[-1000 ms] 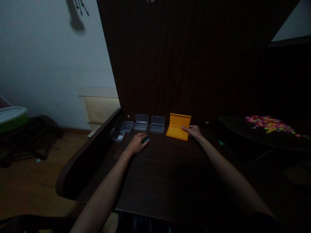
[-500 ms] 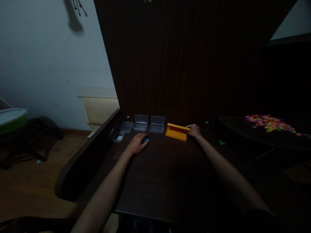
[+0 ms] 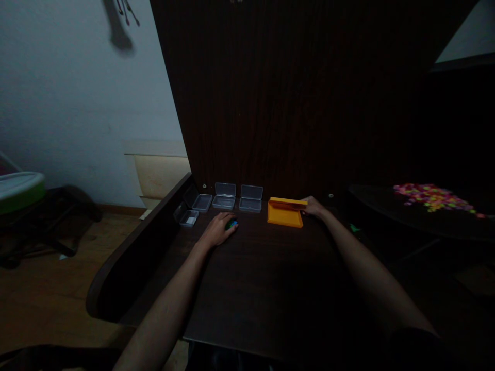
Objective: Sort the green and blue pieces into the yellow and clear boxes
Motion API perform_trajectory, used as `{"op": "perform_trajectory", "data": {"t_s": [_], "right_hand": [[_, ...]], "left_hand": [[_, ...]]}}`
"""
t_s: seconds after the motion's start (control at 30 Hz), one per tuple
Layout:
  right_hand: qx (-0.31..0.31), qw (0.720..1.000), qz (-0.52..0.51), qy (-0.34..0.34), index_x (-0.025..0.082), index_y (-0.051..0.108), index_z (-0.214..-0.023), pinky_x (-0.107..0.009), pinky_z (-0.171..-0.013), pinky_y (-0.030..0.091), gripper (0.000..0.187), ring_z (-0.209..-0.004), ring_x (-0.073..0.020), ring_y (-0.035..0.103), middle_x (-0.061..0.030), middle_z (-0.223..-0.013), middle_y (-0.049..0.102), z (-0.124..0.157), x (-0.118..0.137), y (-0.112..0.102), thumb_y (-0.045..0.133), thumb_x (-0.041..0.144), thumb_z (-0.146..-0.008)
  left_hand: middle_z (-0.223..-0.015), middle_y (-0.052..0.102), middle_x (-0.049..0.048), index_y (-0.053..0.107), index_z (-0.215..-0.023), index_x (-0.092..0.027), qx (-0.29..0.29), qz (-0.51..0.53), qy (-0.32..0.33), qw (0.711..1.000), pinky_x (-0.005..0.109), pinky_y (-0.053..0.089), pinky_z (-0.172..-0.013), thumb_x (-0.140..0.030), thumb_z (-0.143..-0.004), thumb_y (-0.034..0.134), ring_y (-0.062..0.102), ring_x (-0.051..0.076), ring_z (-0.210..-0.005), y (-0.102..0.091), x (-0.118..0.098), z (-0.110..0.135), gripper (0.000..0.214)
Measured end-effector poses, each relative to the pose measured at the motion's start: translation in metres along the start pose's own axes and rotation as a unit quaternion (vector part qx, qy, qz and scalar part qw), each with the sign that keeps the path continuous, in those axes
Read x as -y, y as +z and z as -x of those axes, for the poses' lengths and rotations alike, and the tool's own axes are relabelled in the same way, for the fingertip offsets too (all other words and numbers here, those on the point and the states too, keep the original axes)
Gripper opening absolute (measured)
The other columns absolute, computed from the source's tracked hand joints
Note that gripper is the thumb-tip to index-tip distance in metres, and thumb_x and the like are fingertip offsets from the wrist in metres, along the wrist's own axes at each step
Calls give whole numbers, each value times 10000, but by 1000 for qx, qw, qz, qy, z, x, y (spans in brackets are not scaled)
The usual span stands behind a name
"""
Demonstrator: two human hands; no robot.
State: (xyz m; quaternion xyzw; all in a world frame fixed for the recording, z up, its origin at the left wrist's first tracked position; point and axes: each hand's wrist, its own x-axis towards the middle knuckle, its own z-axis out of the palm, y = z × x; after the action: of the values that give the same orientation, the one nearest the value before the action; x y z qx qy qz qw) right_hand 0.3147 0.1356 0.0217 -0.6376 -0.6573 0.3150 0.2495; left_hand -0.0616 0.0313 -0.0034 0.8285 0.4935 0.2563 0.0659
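On the dark wooden desk (image 3: pixel 247 288) my left hand (image 3: pixel 218 230) is curled round small blue and green pieces (image 3: pixel 232 223), too dim to name, that peek out between thumb and fingers. My right hand (image 3: pixel 312 207) grips the right end of a yellow hinged box (image 3: pixel 285 217), whose lid is raised at the back. The inside of the box faces me and shows no contents. Left of it stand several clear plastic boxes (image 3: pixel 250 205) with their lids up. A small pale piece shows in the nearest clear box (image 3: pixel 188 219).
A raised side panel (image 3: pixel 135 252) edges the desk on the left, and a tall dark board (image 3: pixel 270 103) rises behind. To the right, a dark surface carries a heap of colourful small pieces (image 3: pixel 433 198). A green-rimmed stool (image 3: pixel 23 193) stands at far left.
The yellow box has shifted slightly right and turned squarer to me, with my right hand moving along. My left hand has stayed in place.
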Motion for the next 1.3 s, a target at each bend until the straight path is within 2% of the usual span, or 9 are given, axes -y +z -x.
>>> {"op": "perform_trajectory", "data": {"t_s": [0.1, 0.23, 0.43, 0.57, 0.77, 1.0, 1.13, 1.3], "right_hand": [[15, 1000, -21, 9, 111, 708, -709, -168, -358, 249, 345, -363, -57, 355, 50, -396, 446, 3, -1, -1, 721, 455, -687], [19, 999, -45, 16, 116, 720, -824, -169, -368, 233, 425, -389, -58, 363, 50, -438, 459, 8, -1, -3, 758, 502, -651], [-3, 997, -78, 18, 114, 669, -684, -186, -370, 215, 546, -385, -56, 336, 33, -424, 456, 13, -1, -4, 710, 657, -651], [-23, 995, -92, 7, 115, 680, -717, -187, -378, 208, 541, -389, -56, 334, 43, -424, 449, 12, 1, 0, 718, 649, -643], [-75, 993, -94, 0, 115, 687, -716, -199, -394, 278, 473, -408, -58, 409, -3, -566, 591, 8, 1, 8, 769, 565, -596], [-148, 987, -66, 17, 148, 664, -621, -218, -414, 357, 368, -403, -93, 478, 6, -513, 583, 3, 3, 13, 770, 500, -593], [-180, 982, -51, 28, 159, 665, -614, -239, -438, 385, 348, -413, -115, 505, -3, -510, 596, 5, 8, 14, 768, 490, -583], [-226, 973, -32, 33, 171, 696, -697, -259, -520, 426, 343, -542, -157, 578, -40, -631, 666, 20, 11, 7, 741, 499, -608]], "left_hand": [[-1202, 644, 107, 624, -1168, -185, 5, 9, -1, 1000, 416, 463, -1019, -398, -917, 496, 581, 252, -1146, -1, -1, 0, 353], [-1220, 637, 113, 597, -1213, -184, 5, 16, -9, 1000, 440, 456, -1023, -401, -913, 500, 577, 262, -1151, -1, -1, 0, 383], [-1218, 639, 119, 585, -1229, -180, 0, 26, -4, 1000, 449, 453, -1021, -398, -909, 507, 573, 265, -1151, 0, 1, 0, 395], [-1229, 632, 126, 580, -1235, -165, 10, 16, -10, 1000, 439, 449, -1028, -394, -915, 499, 566, 267, -1164, -2, -2, 0, 401], [-1234, 630, 121, 580, -1232, -171, 10, 17, -11, 1000, 440, 446, -1034, -387, -917, 498, 568, 262, -1162, -3, -3, 0, 391], [-1237, 618, 122, 578, -1226, -179, 4, 23, -16, 1000, 445, 443, -1037, -407, -906, 512, 563, 270, -1167, -2, -2, 0, 398], [-1270, 592, 121, 557, -1255, -183, -14, 44, -27, 999, 431, 439, -1048, -457, -849, 594, 537, 277, -1208, -2, -1, 2, 491], [-1280, 593, 112, 549, -1270, -203, -42, 82, -38, 995, 439, 435, -1051, -507, -739, 705, 543, 283, -1207, -3, 0, 2, 631]]}}
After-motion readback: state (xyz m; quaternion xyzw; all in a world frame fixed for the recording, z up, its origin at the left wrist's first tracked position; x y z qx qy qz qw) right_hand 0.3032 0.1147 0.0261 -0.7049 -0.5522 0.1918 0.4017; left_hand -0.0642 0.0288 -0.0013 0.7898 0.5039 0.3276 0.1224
